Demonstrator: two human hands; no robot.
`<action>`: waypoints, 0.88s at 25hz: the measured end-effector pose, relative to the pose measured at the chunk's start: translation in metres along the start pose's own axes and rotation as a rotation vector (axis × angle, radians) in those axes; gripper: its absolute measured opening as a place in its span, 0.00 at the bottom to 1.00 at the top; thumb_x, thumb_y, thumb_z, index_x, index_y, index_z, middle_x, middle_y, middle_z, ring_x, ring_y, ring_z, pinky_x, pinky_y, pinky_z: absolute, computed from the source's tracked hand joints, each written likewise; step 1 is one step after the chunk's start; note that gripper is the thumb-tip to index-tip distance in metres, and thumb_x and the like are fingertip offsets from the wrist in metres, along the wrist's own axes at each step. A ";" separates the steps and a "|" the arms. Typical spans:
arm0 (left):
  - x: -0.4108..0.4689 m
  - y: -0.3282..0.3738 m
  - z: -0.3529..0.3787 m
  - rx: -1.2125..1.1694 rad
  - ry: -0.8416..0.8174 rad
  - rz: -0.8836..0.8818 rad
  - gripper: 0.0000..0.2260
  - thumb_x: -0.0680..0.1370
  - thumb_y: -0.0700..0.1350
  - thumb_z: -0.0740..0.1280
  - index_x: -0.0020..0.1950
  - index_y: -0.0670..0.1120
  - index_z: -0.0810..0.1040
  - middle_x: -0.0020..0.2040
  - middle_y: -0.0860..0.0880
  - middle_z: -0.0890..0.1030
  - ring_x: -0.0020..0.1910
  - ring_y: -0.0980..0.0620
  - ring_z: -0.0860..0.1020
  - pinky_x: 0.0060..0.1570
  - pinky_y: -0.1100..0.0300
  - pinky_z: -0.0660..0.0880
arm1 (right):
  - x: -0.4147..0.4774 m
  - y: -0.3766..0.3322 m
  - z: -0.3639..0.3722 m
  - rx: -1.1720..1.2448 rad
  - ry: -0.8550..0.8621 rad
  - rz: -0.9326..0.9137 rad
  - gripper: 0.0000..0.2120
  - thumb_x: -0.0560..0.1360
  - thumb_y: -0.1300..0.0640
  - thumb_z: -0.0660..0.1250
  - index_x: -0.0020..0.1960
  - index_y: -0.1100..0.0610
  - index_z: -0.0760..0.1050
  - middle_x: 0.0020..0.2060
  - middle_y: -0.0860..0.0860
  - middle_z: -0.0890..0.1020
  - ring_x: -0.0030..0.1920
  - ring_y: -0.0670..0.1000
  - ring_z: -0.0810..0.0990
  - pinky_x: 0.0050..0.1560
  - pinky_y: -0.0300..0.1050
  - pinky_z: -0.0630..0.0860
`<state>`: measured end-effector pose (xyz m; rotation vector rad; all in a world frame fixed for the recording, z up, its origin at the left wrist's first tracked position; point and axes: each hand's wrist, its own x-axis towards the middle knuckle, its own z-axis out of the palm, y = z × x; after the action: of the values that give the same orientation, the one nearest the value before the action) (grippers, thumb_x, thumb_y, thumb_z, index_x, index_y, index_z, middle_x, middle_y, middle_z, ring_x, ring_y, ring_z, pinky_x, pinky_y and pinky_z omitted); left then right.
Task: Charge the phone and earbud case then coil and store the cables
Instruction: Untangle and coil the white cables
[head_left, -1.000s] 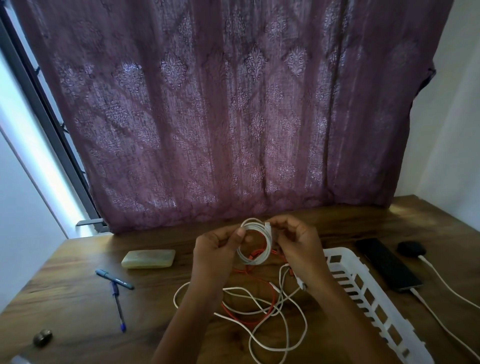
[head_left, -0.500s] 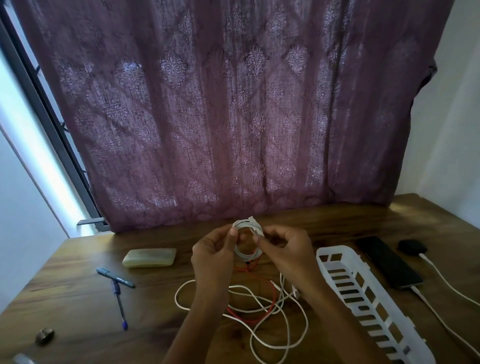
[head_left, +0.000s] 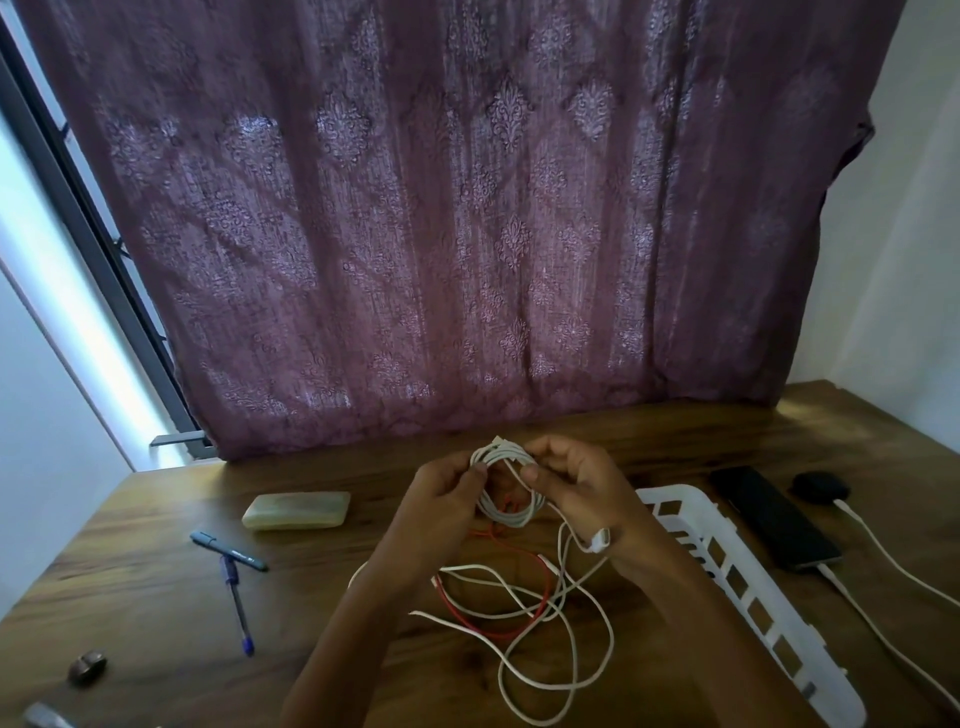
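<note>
Two hands hold the white cable coil (head_left: 511, 515) above the counter (head_left: 156, 571), left hand (head_left: 441, 501) pinching one side, right hand (head_left: 582, 488) the other. It looks light and springy; best pinched across all loops.

The coiled white cable (head_left: 511, 501) is partly covered by the left hand (head_left: 441, 499) and right hand (head_left: 576, 488). A metal object (head_left: 44, 718) is cut by the bottom-left edge; the small round item (head_left: 87, 667) nearby is too blurred to identify.

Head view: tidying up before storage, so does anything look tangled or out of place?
Yes. A loose white cable and a red cable lie tangled together, uncoiled, on the table. Only the coil held by the left hand and right hand looks neat.
</note>
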<state>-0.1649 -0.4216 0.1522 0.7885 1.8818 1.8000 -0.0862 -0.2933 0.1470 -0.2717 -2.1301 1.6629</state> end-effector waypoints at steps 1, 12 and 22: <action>-0.001 0.000 0.001 -0.038 -0.016 -0.026 0.14 0.80 0.37 0.56 0.43 0.46 0.81 0.37 0.48 0.85 0.40 0.52 0.83 0.43 0.58 0.79 | 0.000 -0.001 -0.001 -0.003 -0.015 0.005 0.07 0.76 0.63 0.64 0.48 0.52 0.76 0.45 0.48 0.83 0.47 0.45 0.82 0.49 0.37 0.78; -0.002 0.002 0.002 -0.240 0.073 -0.127 0.16 0.79 0.41 0.60 0.37 0.38 0.81 0.33 0.44 0.82 0.33 0.49 0.80 0.35 0.55 0.78 | 0.003 -0.003 -0.014 0.116 -0.013 0.087 0.14 0.66 0.52 0.70 0.50 0.54 0.79 0.47 0.53 0.84 0.49 0.49 0.82 0.51 0.41 0.79; 0.004 -0.005 0.008 0.059 0.282 0.104 0.14 0.79 0.43 0.61 0.38 0.45 0.82 0.35 0.47 0.84 0.36 0.51 0.81 0.39 0.53 0.76 | -0.011 -0.040 -0.019 -0.521 0.122 -0.224 0.06 0.67 0.49 0.73 0.43 0.49 0.83 0.45 0.42 0.78 0.49 0.42 0.74 0.50 0.35 0.71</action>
<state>-0.1635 -0.4133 0.1468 0.6939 2.1127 2.0167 -0.0637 -0.2923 0.1871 -0.2647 -2.3657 0.9264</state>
